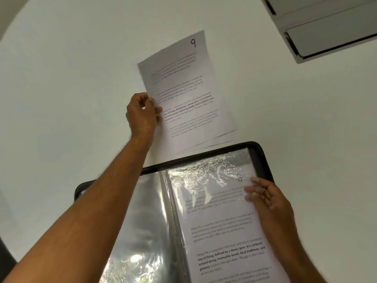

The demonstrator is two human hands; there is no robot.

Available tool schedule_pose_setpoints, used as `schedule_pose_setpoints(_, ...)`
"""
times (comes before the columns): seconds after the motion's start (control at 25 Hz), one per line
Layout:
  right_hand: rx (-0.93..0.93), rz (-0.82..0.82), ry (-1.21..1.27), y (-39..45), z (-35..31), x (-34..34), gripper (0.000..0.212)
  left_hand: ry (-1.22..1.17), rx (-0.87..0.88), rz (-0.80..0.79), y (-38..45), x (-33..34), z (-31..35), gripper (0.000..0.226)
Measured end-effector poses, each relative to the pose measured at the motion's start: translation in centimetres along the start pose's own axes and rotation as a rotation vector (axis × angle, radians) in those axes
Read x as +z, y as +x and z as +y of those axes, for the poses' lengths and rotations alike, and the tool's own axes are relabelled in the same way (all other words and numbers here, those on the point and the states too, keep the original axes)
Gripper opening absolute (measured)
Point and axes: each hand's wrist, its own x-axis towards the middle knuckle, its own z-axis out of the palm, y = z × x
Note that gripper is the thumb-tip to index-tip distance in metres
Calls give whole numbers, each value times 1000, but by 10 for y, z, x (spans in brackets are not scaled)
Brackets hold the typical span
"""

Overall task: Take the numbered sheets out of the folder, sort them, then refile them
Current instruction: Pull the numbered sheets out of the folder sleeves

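- Head view: left hand (140,115), arm outstretched, pinches the white printed sheet marked 9 (187,92) atop a loose stack.
- Right hand (269,199), fingers straight, presses the black clear-sleeved folder (263,158).
- White tabletop (71,78) carries both.

White round table (81,58) filling most of the frame, evenly lit, curved edge visible at upper left and lower left. Pale grey boxes (326,31) with dark edges stacked at upper right. Dark floor (5,256) at lower left corner.
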Motion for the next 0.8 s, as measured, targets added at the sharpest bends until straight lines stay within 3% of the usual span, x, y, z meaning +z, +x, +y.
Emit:
schedule_pose_setpoints(0.2, 1, 0, -11, -1, -2, 0, 34, -45, 81, -115, -10, 0, -17, 41)
schedule_pose_setpoints(0.4, 27, -11, 13, -5, -8, 0, 29, 257, 393, -221, -53, -14, -37, 29)
schedule_pose_setpoints(0.56, 13, -46, -67, -15, -12, -6, 25, 579, 542, -291, -106, -43, -60, 21)
schedule_pose_setpoints(0.68, 37, -107, -191, -21, -18, -13, 14, 767, 525, -290, -145, -70, -80, 29)
schedule_pose_setpoints(0.8, 84, -208, -216, -28, -29, -19, 11, 772, 421, -346, -181, -91, -93, 35)
